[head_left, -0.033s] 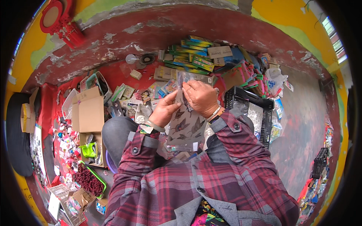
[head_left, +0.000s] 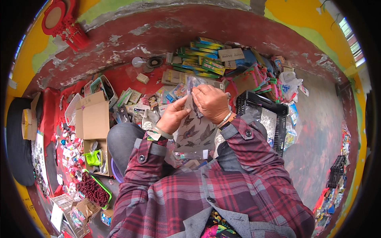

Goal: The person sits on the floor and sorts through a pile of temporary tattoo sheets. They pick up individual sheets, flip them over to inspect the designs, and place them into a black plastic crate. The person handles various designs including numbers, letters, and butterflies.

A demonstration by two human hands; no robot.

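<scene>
Clear plastic sticker sheet (head_left: 195, 133) printed with dark butterflies is pinched at its top edge by both the left hand (head_left: 173, 116) and right hand (head_left: 211, 103), above the lap, beside a black crate (head_left: 260, 104).

A clear plastic sheet (head_left: 197, 131) printed with dark butterfly figures is held upright over the person's lap, its lower edge hanging down toward the knees and its top edge raised near the hands. The left hand (head_left: 171, 116) pinches its upper left edge, thumb across the front. The right hand (head_left: 211, 103) grips the top right corner, fingers curled over the sheet's upper part.
</scene>
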